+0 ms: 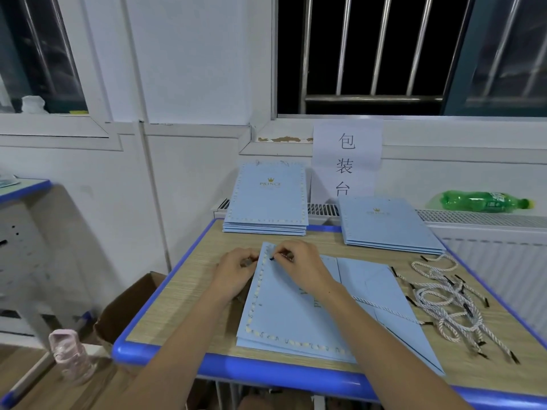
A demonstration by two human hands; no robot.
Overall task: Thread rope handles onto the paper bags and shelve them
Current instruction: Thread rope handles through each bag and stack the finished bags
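A flat light-blue paper bag [284, 318] lies turned sideways on the table in front of me, its top edge to the left. My left hand [236, 273] pinches that top edge. My right hand [299, 267] holds the black tip of a white rope handle [384, 310] at a hole near the bag's top corner; the rope trails right across the bag. A heap of loose rope handles [444, 294] lies at the right of the table.
Two stacks of flat blue bags sit at the table's far edge, one at the left [266, 202] and one at the right [384, 226]. A green bottle [485, 201] lies on the radiator ledge. An open cardboard box [127, 309] and a pink bottle [71, 353] stand lower left.
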